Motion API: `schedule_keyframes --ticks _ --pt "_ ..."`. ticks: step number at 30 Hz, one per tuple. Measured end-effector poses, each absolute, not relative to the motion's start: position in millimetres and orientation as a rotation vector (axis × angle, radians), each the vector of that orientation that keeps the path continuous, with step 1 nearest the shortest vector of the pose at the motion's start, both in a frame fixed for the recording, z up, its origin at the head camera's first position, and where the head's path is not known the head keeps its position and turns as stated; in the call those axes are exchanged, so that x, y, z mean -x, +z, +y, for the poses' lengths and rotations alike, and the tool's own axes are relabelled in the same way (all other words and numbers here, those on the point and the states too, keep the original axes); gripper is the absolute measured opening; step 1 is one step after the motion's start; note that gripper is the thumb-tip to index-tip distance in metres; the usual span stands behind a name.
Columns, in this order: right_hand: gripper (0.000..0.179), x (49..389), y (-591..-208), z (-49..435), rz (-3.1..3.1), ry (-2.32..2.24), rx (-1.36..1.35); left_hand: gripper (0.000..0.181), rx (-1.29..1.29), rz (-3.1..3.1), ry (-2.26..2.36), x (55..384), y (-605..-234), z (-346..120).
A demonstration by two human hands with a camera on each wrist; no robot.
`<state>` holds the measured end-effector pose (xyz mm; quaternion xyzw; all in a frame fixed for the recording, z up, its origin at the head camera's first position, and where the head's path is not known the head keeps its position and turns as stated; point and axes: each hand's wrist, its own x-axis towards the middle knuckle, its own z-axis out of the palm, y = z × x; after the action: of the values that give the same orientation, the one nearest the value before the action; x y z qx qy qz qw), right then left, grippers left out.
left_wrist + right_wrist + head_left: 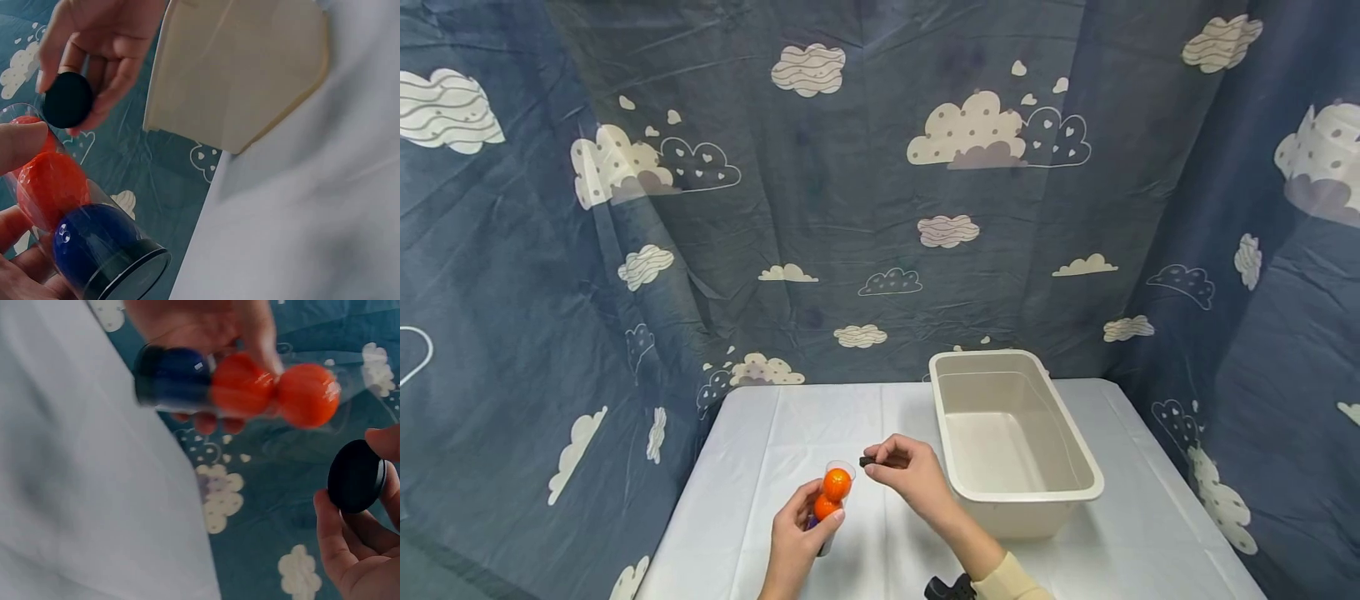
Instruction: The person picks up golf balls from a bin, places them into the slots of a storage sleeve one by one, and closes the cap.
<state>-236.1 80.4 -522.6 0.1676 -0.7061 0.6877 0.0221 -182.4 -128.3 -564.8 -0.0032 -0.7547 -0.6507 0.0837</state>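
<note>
My left hand (797,533) grips a clear tube (219,406) with a dark base. Inside it are a blue ball (182,376) at the base end and two orange balls (242,384) stacked toward the open mouth. In the head view the tube stands tilted, mouth upward. My right hand (917,479) pinches a round black cap (356,476) between thumb and fingers. That cap is beside the tube's mouth, a little apart from it. In the left wrist view the cap (68,100) shows its flat face.
A beige plastic bin (1000,496) stands on the white-covered table (760,467), to the right of my hands. A dark blue cloud-patterned curtain (865,192) hangs behind and along both sides. A black device (950,588) sits by the right forearm at the front edge.
</note>
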Motion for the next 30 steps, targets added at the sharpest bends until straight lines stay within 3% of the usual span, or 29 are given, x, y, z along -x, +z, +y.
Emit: schedule_keyframes --ticks 11,16,30 --pt "0.016 225.7 -490.2 85.7 -2.221 2.085 -0.622 0.046 0.089 -2.228 -2.009 187.0 -555.8 -115.2" --pt "0.030 220.9 -487.9 85.8 -2.313 1.886 -0.700 0.044 0.146 -2.228 -2.010 186.3 -555.7 -111.6" --pt "0.034 217.2 -489.9 82.5 -2.452 1.629 -0.784 0.045 0.158 -2.295 -1.973 185.5 -562.5 -111.5"
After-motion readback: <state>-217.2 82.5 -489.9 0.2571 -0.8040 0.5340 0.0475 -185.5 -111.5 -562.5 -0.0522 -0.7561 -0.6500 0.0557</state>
